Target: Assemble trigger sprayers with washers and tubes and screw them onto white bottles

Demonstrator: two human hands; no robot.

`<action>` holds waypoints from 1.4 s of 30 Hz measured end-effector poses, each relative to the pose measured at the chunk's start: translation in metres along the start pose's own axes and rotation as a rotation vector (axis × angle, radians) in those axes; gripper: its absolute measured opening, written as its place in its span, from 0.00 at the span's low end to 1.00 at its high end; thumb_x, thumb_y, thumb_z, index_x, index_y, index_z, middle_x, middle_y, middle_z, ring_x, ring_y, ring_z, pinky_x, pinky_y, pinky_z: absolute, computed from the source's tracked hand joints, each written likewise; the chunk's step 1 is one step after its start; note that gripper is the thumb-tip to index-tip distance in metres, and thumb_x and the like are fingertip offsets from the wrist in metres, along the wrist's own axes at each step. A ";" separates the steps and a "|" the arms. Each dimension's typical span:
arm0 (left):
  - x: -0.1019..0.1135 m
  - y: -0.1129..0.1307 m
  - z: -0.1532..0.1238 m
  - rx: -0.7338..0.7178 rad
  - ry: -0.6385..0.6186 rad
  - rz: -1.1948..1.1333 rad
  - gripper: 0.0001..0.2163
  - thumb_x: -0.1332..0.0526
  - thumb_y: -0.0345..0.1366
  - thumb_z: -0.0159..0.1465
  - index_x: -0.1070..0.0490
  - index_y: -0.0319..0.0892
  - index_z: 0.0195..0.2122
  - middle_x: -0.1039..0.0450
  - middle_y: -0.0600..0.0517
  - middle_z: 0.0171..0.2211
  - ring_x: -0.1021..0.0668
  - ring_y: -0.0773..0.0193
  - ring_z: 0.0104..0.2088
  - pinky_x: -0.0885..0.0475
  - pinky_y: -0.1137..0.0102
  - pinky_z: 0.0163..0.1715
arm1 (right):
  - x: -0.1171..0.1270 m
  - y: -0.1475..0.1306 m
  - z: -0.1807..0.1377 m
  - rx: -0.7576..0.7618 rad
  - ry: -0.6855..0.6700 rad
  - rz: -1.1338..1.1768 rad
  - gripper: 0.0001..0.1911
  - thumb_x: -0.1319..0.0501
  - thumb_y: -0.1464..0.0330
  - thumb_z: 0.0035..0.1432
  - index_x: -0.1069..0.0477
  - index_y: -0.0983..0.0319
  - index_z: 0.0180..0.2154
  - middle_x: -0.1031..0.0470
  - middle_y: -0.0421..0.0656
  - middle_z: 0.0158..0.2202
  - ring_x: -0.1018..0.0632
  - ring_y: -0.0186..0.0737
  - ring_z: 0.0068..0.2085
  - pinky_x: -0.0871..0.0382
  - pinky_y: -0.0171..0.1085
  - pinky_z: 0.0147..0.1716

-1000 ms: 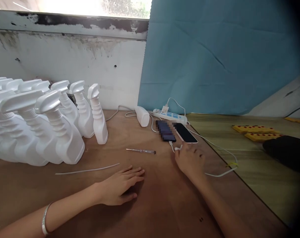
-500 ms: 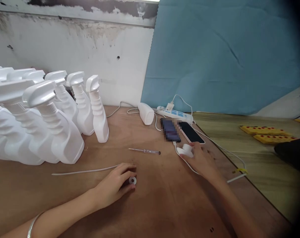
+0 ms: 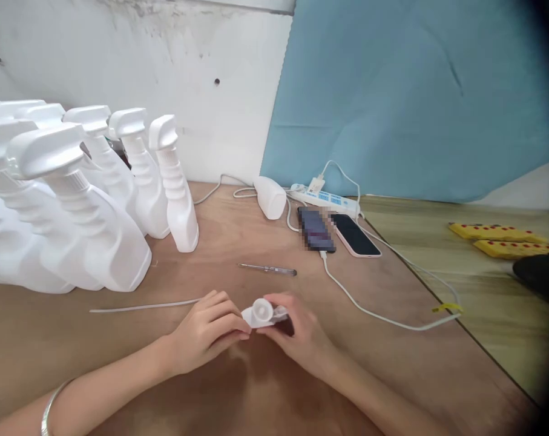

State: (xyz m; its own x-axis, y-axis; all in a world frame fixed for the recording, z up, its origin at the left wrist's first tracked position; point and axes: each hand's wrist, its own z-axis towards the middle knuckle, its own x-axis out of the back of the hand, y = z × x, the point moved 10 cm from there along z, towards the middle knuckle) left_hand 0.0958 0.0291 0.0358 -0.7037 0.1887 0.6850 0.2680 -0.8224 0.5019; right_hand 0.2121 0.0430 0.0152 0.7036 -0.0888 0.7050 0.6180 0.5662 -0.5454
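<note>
Brown plywood tabletop (image 3: 265, 387) runs back to a stained white wall (image 3: 165, 54), with a blue cloth (image 3: 392, 91) hung on the right. A paler wood surface (image 3: 483, 290) adjoins it, bearing yellow blocks (image 3: 496, 233). White trigger spray bottles (image 3: 97, 200) stand packed in rows at the left; they are opaque, so their contents cannot be told. One more bottle (image 3: 270, 197) lies on its side near a power strip (image 3: 326, 200). At the near middle of the table the left hand (image 3: 208, 330) and right hand (image 3: 301, 333) meet — each pinches an end of a white sprayer head (image 3: 260, 313), close to the wood. A screwdriver (image 3: 267, 269) lies just behind.
</note>
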 end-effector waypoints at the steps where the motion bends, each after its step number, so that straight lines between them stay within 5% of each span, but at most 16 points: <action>1: 0.004 0.002 0.000 -0.013 0.034 -0.033 0.05 0.45 0.27 0.61 0.33 0.41 0.37 0.32 0.51 0.30 0.33 0.67 0.30 0.38 0.70 0.31 | -0.007 -0.010 0.000 0.048 -0.030 0.032 0.14 0.41 0.64 0.55 0.39 0.59 0.43 0.28 0.42 0.37 0.25 0.38 0.36 0.29 0.36 0.33; 9: -0.003 -0.043 -0.008 0.453 0.092 -0.467 0.04 0.42 0.35 0.60 0.28 0.44 0.33 0.41 0.52 0.33 0.36 0.73 0.26 0.38 0.76 0.24 | -0.025 -0.034 0.002 0.139 -0.020 -0.002 0.21 0.46 0.74 0.55 0.46 0.64 0.50 0.30 0.48 0.41 0.28 0.42 0.37 0.29 0.41 0.34; 19: -0.024 -0.065 -0.020 0.742 0.051 -0.754 0.12 0.40 0.42 0.58 0.39 0.42 0.36 0.39 0.54 0.28 0.35 0.69 0.29 0.39 0.74 0.28 | -0.028 -0.045 0.009 0.215 -0.016 -0.013 0.20 0.48 0.78 0.55 0.45 0.64 0.50 0.29 0.47 0.40 0.28 0.39 0.36 0.30 0.38 0.32; 33: -0.020 -0.057 -0.015 0.670 0.050 -0.777 0.12 0.41 0.41 0.59 0.40 0.42 0.39 0.38 0.52 0.34 0.33 0.69 0.32 0.36 0.73 0.31 | -0.023 -0.045 0.006 0.222 0.029 -0.012 0.19 0.45 0.75 0.56 0.46 0.64 0.49 0.29 0.46 0.39 0.27 0.38 0.34 0.30 0.38 0.32; 42: -0.006 -0.032 -0.001 0.333 -0.010 -0.343 0.08 0.40 0.32 0.55 0.40 0.41 0.33 0.37 0.50 0.35 0.31 0.67 0.33 0.34 0.71 0.33 | -0.025 -0.045 0.007 0.249 -0.010 -0.073 0.10 0.46 0.73 0.55 0.41 0.60 0.40 0.28 0.43 0.37 0.28 0.38 0.31 0.33 0.37 0.29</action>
State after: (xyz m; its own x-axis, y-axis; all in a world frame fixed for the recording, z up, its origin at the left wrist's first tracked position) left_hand 0.0910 0.0539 0.0156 -0.7824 0.4255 0.4548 0.2190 -0.4958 0.8404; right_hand 0.1639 0.0258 0.0252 0.6561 -0.1296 0.7435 0.5608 0.7430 -0.3654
